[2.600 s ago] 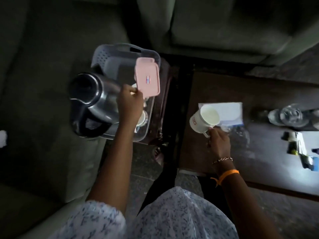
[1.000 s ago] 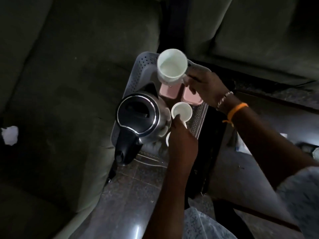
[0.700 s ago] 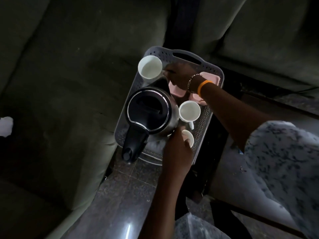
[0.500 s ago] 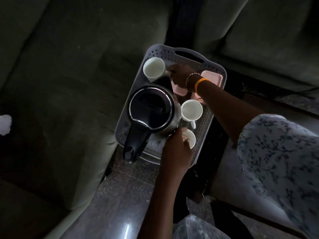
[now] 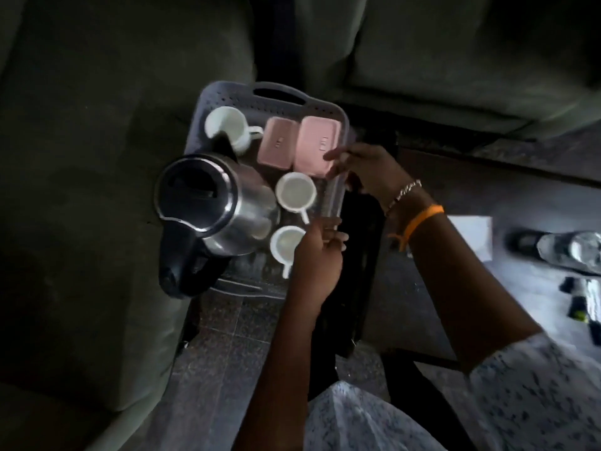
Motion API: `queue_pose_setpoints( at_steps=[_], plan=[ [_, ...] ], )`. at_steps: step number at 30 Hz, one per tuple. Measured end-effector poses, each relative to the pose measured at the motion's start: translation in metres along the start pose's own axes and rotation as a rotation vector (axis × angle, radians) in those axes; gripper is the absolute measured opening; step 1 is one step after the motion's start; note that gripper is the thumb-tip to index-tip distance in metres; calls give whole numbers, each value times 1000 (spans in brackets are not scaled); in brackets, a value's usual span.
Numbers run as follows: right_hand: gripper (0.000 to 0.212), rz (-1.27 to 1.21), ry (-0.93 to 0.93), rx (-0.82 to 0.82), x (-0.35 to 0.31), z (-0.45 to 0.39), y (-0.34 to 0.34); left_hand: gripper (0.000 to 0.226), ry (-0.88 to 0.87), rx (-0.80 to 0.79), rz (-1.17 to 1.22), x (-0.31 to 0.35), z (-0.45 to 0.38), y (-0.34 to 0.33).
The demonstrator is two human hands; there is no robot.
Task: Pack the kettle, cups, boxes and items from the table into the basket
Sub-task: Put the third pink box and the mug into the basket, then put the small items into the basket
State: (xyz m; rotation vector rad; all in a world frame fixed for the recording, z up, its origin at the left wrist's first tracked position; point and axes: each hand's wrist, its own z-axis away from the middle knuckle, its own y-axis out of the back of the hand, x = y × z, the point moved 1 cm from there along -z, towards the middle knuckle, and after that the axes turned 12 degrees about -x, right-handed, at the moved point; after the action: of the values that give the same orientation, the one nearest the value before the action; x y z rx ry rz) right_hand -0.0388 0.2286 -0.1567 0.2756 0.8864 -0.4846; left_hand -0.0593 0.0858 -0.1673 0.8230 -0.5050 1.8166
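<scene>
In the head view, just beyond both hands, the grey perforated plastic basket sits between dark sofa cushions, already holding the steel electric kettle with a black lid and handle, three white ceramic cups and two pink lidded plastic boxes. The left hand rests at the basket's near right rim, fingers loosely curled, touching or just beside the nearest white cup; whether it grips that cup cannot be told. The right hand hovers over the right rim with fingers spread and empty, its fingertips above the larger pink box. The smaller pink box lies just left of it, both with their long axes running away from the person. A second cup stands between the hands, and a third is far-left of them.

What remains lies to the right of the right hand, on the dark table: a white paper and a clear bottle, with small dark items beyond. The right hand is the nearer.

Each pink lid carries a small mark, too blurred to read.
</scene>
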Motion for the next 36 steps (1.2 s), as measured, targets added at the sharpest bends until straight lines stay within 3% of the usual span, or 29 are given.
queue_pose_setpoints(
  at_steps=[2, 8, 14, 24, 36],
  plan=[
    [29, -55, -62, 47, 32, 40, 13, 38, 39, -69, -20, -5, 1, -24],
    [26, -300, -232, 221, 127, 130, 47, 22, 194, -292, -213, -33, 15, -113],
    [25, -415, -300, 385, 193, 186, 92, 23, 246, -403, -325, -58, 11, -189],
    [26, -468, -408, 431, 283, 232, 148, 39, 97, -312, -1048, -61, -59, -260],
    [29, -133, -494, 853, 373, 271, 242, 34, 73, -551, -1021, -87, -65, -387]
  ],
)
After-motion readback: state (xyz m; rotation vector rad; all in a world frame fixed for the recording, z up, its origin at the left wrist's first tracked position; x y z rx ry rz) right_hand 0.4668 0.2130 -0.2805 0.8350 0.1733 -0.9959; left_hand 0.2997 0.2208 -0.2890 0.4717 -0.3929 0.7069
